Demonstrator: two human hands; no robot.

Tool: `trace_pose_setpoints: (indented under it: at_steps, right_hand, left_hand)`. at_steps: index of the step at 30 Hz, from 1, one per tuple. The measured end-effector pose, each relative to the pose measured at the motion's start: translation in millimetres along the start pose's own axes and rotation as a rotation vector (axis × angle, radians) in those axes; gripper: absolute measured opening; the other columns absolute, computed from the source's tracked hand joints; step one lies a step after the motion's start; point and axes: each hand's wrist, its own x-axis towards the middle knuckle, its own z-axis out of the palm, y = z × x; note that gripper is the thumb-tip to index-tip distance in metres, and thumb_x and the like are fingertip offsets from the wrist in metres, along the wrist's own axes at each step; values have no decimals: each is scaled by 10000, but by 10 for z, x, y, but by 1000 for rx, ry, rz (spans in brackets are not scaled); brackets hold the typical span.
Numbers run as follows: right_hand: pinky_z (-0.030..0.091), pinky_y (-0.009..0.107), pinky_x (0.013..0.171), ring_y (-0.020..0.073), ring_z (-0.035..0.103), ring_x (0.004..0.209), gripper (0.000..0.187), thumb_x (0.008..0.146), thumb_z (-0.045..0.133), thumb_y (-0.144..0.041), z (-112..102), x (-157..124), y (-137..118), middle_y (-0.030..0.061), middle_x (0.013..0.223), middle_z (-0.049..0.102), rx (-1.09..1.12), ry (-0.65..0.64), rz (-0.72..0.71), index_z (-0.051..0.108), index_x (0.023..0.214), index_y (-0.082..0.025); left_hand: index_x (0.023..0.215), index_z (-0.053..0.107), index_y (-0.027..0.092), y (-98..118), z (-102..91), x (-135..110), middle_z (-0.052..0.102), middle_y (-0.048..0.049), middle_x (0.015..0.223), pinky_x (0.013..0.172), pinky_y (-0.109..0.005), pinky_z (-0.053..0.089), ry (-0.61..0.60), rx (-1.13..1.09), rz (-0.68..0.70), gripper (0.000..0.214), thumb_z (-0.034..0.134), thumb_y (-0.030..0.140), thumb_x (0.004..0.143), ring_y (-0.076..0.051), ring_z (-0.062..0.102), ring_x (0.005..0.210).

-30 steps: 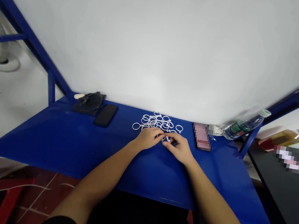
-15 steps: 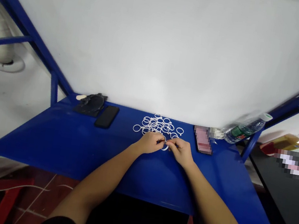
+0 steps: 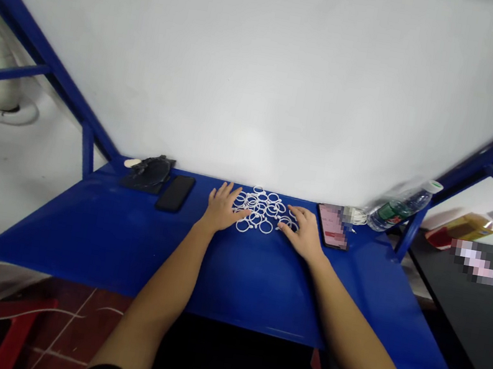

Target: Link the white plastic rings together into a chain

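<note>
A loose heap of several thin white rings (image 3: pixel 266 227), each with a small knob, lies on the blue tabletop (image 3: pixel 249 279) near the wall. My left hand (image 3: pixel 222 209) rests at the heap's left side, fingers spread, its thumb over the nearest rings. At the right side, my right hand (image 3: pixel 305 231) is spread with fingertips and thumb at the outer rings, some of which it partly covers. Neither hand grips a ring.
Left of the hands lie a black phone (image 3: pixel 175 193) and a crumpled black item (image 3: pixel 151 173). On the right are a phone with a lit screen (image 3: pixel 331 225), a white coiled cable (image 3: pixel 357 215) and a clear bottle (image 3: pixel 403 207). A black side table (image 3: pixel 466 309) adjoins.
My hands have let go of the white ring they pinched together in front of the heap. They have moved apart and opened, one to each side of the rings.
</note>
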Motion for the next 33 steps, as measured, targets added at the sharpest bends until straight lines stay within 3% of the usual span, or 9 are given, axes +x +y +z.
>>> trace_pose_setpoints:
  at_steps: [4,7,9,33]
  right_hand:
    - [259,637,1241,431,232,1583,896,922,530,-791,97,5,10,163,1702,329,-172,-220,91,427,1617,-235]
    - [212,648,1255,424,169,1609,930,940,467,-812,161,4,-46,148,1741,239,-217,-390,90,320,1667,-250]
    - [197,649,1261,414,175,1610,923,953,432,-813,180,7,-74,140,1741,242,-228,-436,75,299,1674,-252]
    - [198,633,1262,374,218,1605,854,995,339,-783,256,13,-70,116,1736,271,-258,-407,55,278,1677,-271]
  left_hand:
    - [1631,359,251,114,173,-33,259,-174,1725,1266,-657,163,-214,25,23,940,527,812,897,-404,231,1598]
    - [1645,334,265,235,256,-47,245,-158,1733,1267,-656,170,-228,27,76,971,523,833,880,-415,213,1600]
    - [1648,330,267,292,289,-50,247,-152,1734,1266,-654,181,-231,27,102,973,532,827,879,-424,208,1600]
    - [1637,359,247,457,350,-80,268,-150,1727,1271,-585,232,-163,43,108,869,469,766,948,-371,251,1597]
